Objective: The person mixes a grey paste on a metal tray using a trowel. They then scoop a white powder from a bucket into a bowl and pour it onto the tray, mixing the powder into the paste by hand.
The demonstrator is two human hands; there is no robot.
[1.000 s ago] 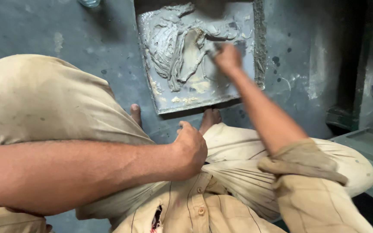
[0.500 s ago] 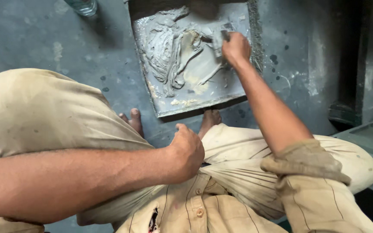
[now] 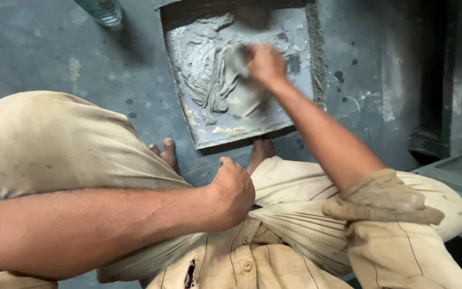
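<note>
A square metal tray (image 3: 311, 64) lies on the floor in front of me, filled with wet grey paste (image 3: 209, 69) that is smeared in ridges. My right hand (image 3: 266, 64) reaches into the middle of the tray. It is closed on a small flat scraper (image 3: 236, 60) coated in the paste, pressed against the mix. My left hand (image 3: 233, 190) is a closed fist resting between my knees against my beige trousers, holding nothing that I can see. I am squatting, with my bare toes (image 3: 260, 150) at the tray's near edge.
A clear plastic bottle (image 3: 102, 9) stands on the stained grey concrete floor (image 3: 54, 53) at the top left. A grey-green box (image 3: 455, 176) sits at the right, below a dark step or wall base (image 3: 429, 80). My left knee (image 3: 54, 139) fills the lower left.
My right hand has swept the scraper from the tray's upper right toward its middle, dragging paste with it. The left fist stays where it was.
</note>
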